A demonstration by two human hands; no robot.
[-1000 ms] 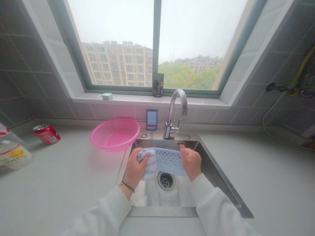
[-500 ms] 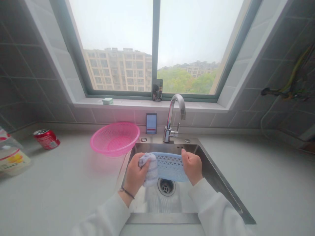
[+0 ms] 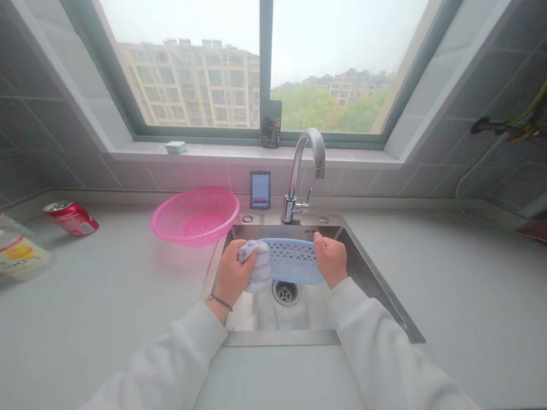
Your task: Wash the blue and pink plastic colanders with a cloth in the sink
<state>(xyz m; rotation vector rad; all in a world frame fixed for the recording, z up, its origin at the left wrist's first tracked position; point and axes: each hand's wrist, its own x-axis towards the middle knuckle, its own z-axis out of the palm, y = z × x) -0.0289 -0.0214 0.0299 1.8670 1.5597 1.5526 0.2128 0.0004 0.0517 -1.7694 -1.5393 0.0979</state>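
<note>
Over the steel sink (image 3: 277, 338), a light blue plastic basket (image 3: 294, 262) with cut-out holes along its side is held up between my two hands. My left hand (image 3: 233, 270) is closed on a white and pale purple cloth (image 3: 258, 266), which lies against the left end of the basket. At the other end, my right hand (image 3: 331, 259) grips the basket's rim, thumb on top. The drain (image 3: 286, 292) shows just below the basket. Part of the basket's left end is hidden behind the cloth.
A pink basket (image 3: 194, 219) stands left of the sink, its edge near the sink rim. Behind the sink rises a chrome faucet (image 3: 294, 176). A red can (image 3: 72, 218) and a labelled bottle (image 3: 21, 256) are at far left. A small screen (image 3: 260, 191) leans on the backsplash.
The view has tilted down, so everything sits higher in the picture. Both hands keep their hold on the cloth and basket, with little visible shift over the sink.
</note>
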